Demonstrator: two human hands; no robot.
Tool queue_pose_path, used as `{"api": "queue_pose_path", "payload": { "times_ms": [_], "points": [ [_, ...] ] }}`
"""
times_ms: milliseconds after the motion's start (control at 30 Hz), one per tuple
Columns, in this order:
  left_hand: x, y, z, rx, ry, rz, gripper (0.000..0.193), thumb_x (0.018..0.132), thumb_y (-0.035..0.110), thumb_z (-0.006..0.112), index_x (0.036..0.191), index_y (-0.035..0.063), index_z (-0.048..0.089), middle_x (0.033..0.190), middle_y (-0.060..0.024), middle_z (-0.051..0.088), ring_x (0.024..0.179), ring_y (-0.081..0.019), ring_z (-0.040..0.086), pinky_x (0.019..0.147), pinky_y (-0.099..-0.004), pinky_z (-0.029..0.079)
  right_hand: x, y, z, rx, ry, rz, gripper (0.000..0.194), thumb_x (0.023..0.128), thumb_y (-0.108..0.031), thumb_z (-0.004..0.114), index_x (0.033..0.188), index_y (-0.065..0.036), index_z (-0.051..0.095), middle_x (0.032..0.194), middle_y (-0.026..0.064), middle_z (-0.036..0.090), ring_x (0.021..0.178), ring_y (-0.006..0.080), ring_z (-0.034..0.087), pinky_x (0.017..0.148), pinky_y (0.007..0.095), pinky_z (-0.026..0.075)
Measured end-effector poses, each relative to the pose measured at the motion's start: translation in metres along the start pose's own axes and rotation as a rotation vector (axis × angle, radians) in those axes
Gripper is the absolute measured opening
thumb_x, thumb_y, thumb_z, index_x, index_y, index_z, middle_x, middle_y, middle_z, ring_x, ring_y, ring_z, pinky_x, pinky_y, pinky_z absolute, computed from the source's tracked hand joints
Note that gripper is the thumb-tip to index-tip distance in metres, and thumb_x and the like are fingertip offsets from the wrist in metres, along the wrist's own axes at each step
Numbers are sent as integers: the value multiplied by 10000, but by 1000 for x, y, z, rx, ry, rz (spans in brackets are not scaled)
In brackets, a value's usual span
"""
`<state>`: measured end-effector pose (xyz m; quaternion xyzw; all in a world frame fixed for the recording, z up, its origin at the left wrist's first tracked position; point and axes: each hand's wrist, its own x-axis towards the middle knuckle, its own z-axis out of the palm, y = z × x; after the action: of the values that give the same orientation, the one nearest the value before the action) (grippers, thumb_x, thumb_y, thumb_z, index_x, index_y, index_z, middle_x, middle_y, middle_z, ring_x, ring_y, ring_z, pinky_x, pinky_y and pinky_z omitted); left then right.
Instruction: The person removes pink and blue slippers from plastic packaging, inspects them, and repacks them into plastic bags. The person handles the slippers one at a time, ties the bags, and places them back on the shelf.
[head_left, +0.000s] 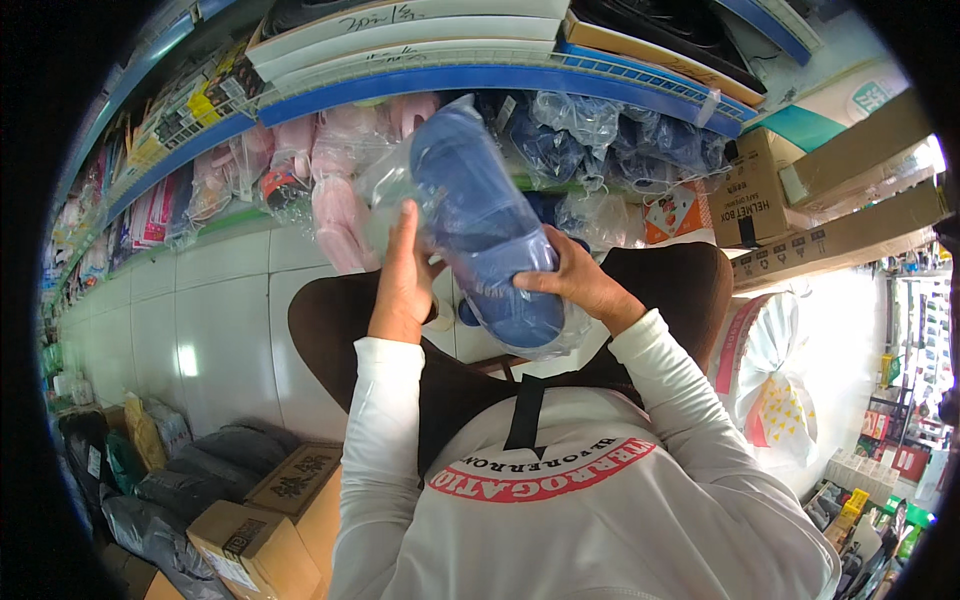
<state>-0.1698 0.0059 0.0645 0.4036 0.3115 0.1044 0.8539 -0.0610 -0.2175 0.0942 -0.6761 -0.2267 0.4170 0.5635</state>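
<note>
A pair of blue slippers (480, 195) in a clear plastic bag is held above my lap, tilted, with its upper end towards the shelf. My right hand (581, 277) grips the lower right side of the bag, thumb on top of a slipper. On the left, my left hand (409, 281) is raised with fingers extended beside the bag; whether it touches the plastic cannot be told. Behind the bag, pink slippers (341, 214) in clear plastic hang at the shelf, and more bagged blue slippers (555, 146) are to their right.
A blue-edged wire shelf (420, 79) holding flat boxes curves across the top. Cardboard boxes (750, 187) stand at the right, above a tied white sack (776, 382). At lower left, grey plastic parcels (202, 469) lie beside a small carton (255, 551).
</note>
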Motion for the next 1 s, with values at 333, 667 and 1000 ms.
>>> {"api": "queue_pose_path", "payload": {
  "times_ms": [333,667,1000],
  "points": [
    [-26,11,8,106,-169,390,493,1040,262,575,1496,128,444,1502,-124,481,1322,-277,530,1107,-419,471,-38,-13,-16,-81,14,-101,877,875,-465,786,1546,-61,391,1385,185,524,1297,290,522,1106,405,426],
    [-6,7,3,-340,53,213,476,1059,373,473,1439,87,499,1405,-125,576,1265,-308,575,1089,-453,466,-76,5,-24,981,7,-6,842,993,-615,522,1578,-48,313,1563,160,439,1381,321,501,1161,480,393],
    [-14,20,8,-345,-33,217,487,1028,387,544,1403,78,533,1383,-106,595,1279,-287,564,1091,-444,464,-62,-1,-54,888,41,44,678,1012,-468,582,1522,-50,422,1444,225,527,1251,321,596,1068,442,500]
  ]
}}
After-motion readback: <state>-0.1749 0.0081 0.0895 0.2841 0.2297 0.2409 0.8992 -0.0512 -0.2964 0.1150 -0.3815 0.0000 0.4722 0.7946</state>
